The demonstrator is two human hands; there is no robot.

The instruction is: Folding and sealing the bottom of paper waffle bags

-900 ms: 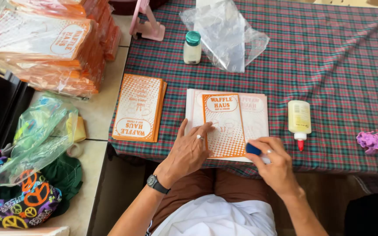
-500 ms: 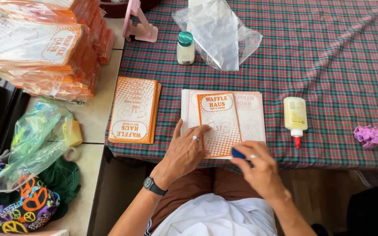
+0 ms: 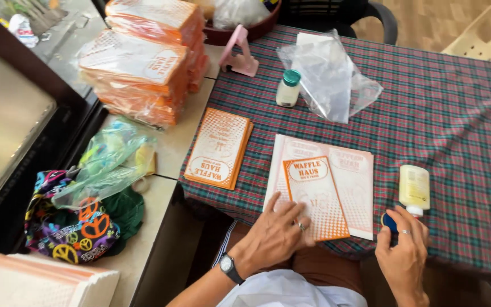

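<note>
While the left hand (image 3: pixel 274 236) presses spread fingers flat on the orange-printed paper bag (image 3: pixel 316 196) lying on the plaid tablecloth (image 3: pixel 456 113), we note the right hand (image 3: pixel 403 250) pinching a blue cap (image 3: pixel 389 222) just below the glue bottle (image 3: pixel 414 189).

a table under a plaid cloth (image 3: pixel 456 108) carries a flat stack of orange paper bags (image 3: pixel 220 148) at its left edge, an open white-and-orange sheet (image 3: pixel 336 170) near the front, a glue bottle (image 3: pixel 414 187) lying just right of it, a small green-capped bottle (image 3: pixel 288 88) beside a clear plastic bag (image 3: pixel 331 79) farther back, and a pink stand (image 3: pixel 240 54). left of the cloth, a pale counter (image 3: pixel 171 153) holds wrapped bundles of bags (image 3: pixel 143 62), a crumpled greenish bag (image 3: pixel 106 165) and a colourful cloth bag (image 3: pixel 69 224).
</note>
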